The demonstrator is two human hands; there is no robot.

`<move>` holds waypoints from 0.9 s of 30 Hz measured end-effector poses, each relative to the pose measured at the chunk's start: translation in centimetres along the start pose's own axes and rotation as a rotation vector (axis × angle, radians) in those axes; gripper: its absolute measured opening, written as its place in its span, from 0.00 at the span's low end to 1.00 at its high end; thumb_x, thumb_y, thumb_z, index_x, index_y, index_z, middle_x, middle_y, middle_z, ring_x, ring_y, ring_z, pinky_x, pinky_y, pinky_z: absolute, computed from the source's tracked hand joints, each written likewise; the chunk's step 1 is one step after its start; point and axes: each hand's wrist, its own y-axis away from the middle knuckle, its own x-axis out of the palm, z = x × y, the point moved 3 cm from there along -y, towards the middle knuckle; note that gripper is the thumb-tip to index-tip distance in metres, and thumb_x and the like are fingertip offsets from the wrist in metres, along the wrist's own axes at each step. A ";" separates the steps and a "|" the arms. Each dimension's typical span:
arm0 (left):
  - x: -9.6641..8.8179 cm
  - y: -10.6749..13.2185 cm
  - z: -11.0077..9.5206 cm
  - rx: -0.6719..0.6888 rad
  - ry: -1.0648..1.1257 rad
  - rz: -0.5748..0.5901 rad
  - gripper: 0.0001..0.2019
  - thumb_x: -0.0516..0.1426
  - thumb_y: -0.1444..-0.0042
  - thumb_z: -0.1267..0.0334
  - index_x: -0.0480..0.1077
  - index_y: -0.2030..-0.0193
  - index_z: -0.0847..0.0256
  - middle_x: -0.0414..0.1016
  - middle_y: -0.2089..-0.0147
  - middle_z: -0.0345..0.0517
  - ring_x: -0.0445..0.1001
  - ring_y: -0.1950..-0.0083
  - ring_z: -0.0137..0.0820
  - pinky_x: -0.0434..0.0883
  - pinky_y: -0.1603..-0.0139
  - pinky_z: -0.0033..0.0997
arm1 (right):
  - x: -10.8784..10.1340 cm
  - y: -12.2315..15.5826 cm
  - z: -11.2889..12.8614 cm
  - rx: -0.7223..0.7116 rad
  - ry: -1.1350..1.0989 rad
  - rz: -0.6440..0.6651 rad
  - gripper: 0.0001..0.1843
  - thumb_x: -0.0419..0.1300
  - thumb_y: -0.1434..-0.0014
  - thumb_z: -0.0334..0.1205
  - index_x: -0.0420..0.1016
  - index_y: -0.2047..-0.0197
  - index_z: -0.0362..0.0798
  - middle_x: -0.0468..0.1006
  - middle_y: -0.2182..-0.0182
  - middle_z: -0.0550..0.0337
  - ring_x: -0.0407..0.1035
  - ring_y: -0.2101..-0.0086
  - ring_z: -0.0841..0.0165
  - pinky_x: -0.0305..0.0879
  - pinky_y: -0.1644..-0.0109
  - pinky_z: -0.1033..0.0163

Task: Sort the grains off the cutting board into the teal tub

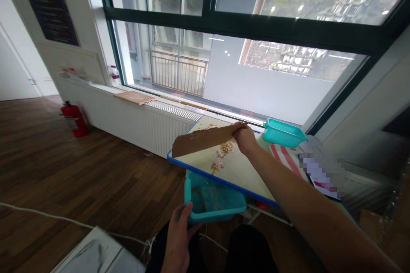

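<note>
My right hand (245,137) grips the handle of a wide cleaver (201,140), whose blade lies low across a white cutting board with a blue rim (205,173). Small piles of chopped bits (221,156) lie on the board beside the blade. My left hand (178,239) holds a teal plastic container (213,200) by its near corner, just under the board's front edge. Some chopped bits lie inside that container.
A second teal container (283,132) stands at the board's far right. A red-striped cloth (286,157) lies beyond my right forearm. A white radiator (150,123), a window sill with a wooden board (134,97) and a red fire extinguisher (74,119) line the wall.
</note>
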 end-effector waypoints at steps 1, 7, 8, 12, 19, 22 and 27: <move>0.0 0.0 -0.1 -0.003 0.002 -0.008 0.09 0.62 0.38 0.63 0.71 0.53 0.64 0.77 0.54 0.53 0.79 0.60 0.35 0.82 0.63 0.38 | -0.6 0.3 0.6 -0.027 0.012 -0.035 0.09 0.61 0.66 0.33 0.66 0.77 0.51 0.69 0.78 0.65 0.64 0.72 0.69 0.65 0.64 0.60; -0.2 -0.2 -0.5 -0.001 0.013 -0.013 0.08 0.61 0.38 0.66 0.72 0.53 0.64 0.77 0.55 0.51 0.78 0.59 0.35 0.82 0.64 0.39 | -5.7 3.5 2.2 -0.176 0.057 -0.316 0.10 0.60 0.66 0.36 0.66 0.75 0.50 0.70 0.76 0.66 0.62 0.71 0.70 0.62 0.68 0.63; -0.3 -0.3 -0.6 0.004 0.016 -0.002 0.07 0.61 0.37 0.66 0.72 0.53 0.64 0.77 0.55 0.51 0.78 0.59 0.35 0.82 0.63 0.40 | -6.4 4.1 2.3 -0.194 0.054 -0.366 0.10 0.59 0.66 0.36 0.67 0.74 0.50 0.70 0.75 0.67 0.62 0.71 0.71 0.60 0.69 0.64; -0.6 -0.4 -1.1 0.009 0.031 0.004 0.07 0.61 0.37 0.65 0.72 0.55 0.65 0.77 0.56 0.51 0.78 0.60 0.35 0.82 0.62 0.41 | -7.8 6.2 2.3 -0.232 -0.005 -0.531 0.13 0.57 0.67 0.37 0.67 0.72 0.50 0.69 0.73 0.69 0.60 0.71 0.73 0.58 0.70 0.67; -0.8 -0.8 -1.6 0.015 0.045 -0.019 0.08 0.62 0.38 0.64 0.72 0.55 0.65 0.77 0.57 0.51 0.78 0.61 0.35 0.82 0.63 0.41 | -7.4 9.8 2.5 -0.172 -0.069 -0.483 0.16 0.67 0.56 0.40 0.76 0.61 0.54 0.78 0.61 0.66 0.72 0.61 0.69 0.71 0.61 0.61; -0.9 -0.8 -1.5 0.018 0.055 -0.018 0.08 0.62 0.39 0.64 0.72 0.55 0.64 0.77 0.57 0.51 0.78 0.60 0.36 0.82 0.62 0.42 | -8.2 11.3 2.5 -0.329 0.105 -0.453 0.19 0.69 0.50 0.46 0.78 0.54 0.53 0.81 0.55 0.60 0.74 0.53 0.63 0.71 0.46 0.52; -1.3 -1.0 -1.3 0.017 0.024 -0.004 0.10 0.62 0.39 0.63 0.72 0.54 0.64 0.76 0.55 0.52 0.78 0.59 0.37 0.82 0.62 0.42 | -10.0 12.9 1.3 -0.396 0.502 -0.462 0.22 0.67 0.45 0.53 0.79 0.53 0.48 0.82 0.55 0.52 0.75 0.53 0.58 0.66 0.40 0.44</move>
